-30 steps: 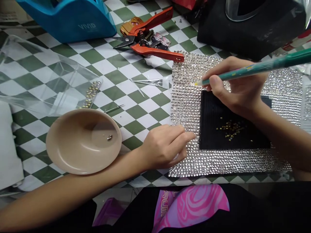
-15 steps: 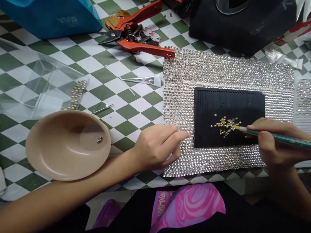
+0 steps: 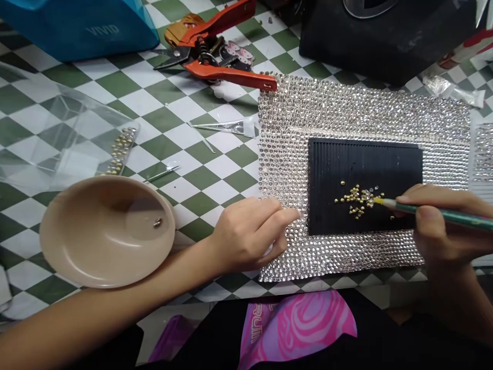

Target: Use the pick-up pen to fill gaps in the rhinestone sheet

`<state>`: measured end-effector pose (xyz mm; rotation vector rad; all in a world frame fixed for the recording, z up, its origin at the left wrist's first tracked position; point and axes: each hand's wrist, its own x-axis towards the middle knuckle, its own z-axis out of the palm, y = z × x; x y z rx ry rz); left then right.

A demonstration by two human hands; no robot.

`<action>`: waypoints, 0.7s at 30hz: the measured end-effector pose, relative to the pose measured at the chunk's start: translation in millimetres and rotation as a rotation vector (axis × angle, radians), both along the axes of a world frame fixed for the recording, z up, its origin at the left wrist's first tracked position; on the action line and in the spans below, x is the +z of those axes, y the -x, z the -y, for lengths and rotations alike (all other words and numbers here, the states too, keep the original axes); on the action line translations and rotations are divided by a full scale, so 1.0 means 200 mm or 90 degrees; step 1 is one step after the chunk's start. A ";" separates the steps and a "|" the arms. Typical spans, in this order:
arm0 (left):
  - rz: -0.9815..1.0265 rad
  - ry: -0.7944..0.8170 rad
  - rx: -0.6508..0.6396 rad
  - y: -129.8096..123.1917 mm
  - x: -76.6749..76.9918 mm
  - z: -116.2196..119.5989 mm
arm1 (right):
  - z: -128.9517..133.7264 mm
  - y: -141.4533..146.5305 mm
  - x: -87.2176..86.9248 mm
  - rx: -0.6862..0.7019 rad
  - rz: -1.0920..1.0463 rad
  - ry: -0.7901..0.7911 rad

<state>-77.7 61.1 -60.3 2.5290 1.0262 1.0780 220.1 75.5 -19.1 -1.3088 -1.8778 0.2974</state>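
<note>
A green pen [image 3: 408,208] with a yellow tip is held slantwise, pointed at small gold beads [image 3: 355,194] that are loosely clustered on a black ridged tray [image 3: 365,167] laid on a glittering silver mat [image 3: 362,108].

The silver mat [image 3: 365,109] is sparkling with a rough, studded, mirror-bright surface. The black tray [image 3: 335,164] is showing matt, ridged plastic, and the gold stones [image 3: 355,196] on it are glinting like metal. The beige bowl [image 3: 88,231] is catching highlights on smooth, plastic-looking walls. The clear bag [image 3: 54,123] is gleaming as thin, glossy plastic. The cutters [image 3: 231,75] are showing smooth orange grips and dark metal blades.
</note>
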 end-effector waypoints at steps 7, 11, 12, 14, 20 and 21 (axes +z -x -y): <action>0.011 -0.007 -0.005 0.00 -0.01 0.00 | -0.33 0.24 0.06 0.115 0.006 -0.054; 0.009 0.003 0.003 0.00 0.00 0.00 | -0.52 0.40 0.03 0.245 -0.024 -0.009; 0.011 0.006 0.005 0.00 0.00 0.00 | -0.54 0.43 0.01 0.265 -0.032 -0.001; 0.016 0.007 0.004 0.00 0.00 0.00 | -0.58 0.46 -0.01 0.293 -0.038 0.014; 0.027 0.004 -0.001 0.00 0.00 0.00 | -0.59 0.46 -0.06 0.324 -0.015 0.055; 0.028 0.005 0.000 0.00 0.00 0.00 | -0.59 0.46 -0.06 0.325 -0.008 0.055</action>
